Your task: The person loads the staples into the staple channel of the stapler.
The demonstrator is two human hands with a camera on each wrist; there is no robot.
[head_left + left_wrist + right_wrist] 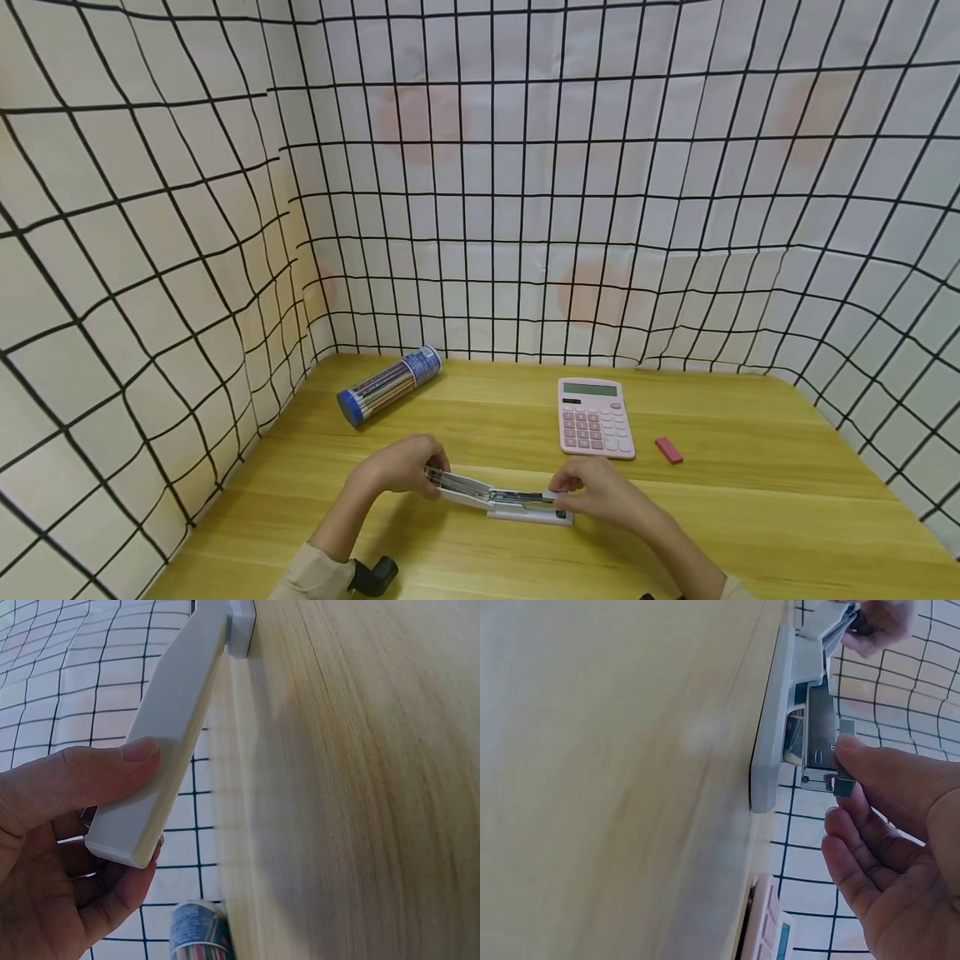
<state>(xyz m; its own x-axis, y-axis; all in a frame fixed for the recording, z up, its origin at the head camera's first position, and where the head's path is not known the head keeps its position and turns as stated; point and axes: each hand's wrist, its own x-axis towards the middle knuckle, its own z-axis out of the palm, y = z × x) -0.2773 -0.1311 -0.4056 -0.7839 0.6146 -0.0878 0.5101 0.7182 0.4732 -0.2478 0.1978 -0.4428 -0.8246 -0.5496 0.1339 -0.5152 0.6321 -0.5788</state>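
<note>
A white stapler (528, 515) lies opened out on the table, its top arm (161, 742) swung back to the left and raised off the wood. My left hand (408, 465) grips the end of that arm, thumb along its outer face and fingers curled behind. Between the thumb and index finger of my right hand (600, 493) is a short silvery staple strip (844, 786), pinched right at the stapler's metal magazine (820, 724). The other fingers of the right hand curl loosely below it. Part of the strip is hidden by the thumb.
Behind the hands on the table (480, 417) lie a clear tube of pencils (390, 385) with a blue cap, a pink calculator (596, 418) and a small red-pink block (668, 450). White grid-patterned sheets (480, 208) stand along the table's back and sides.
</note>
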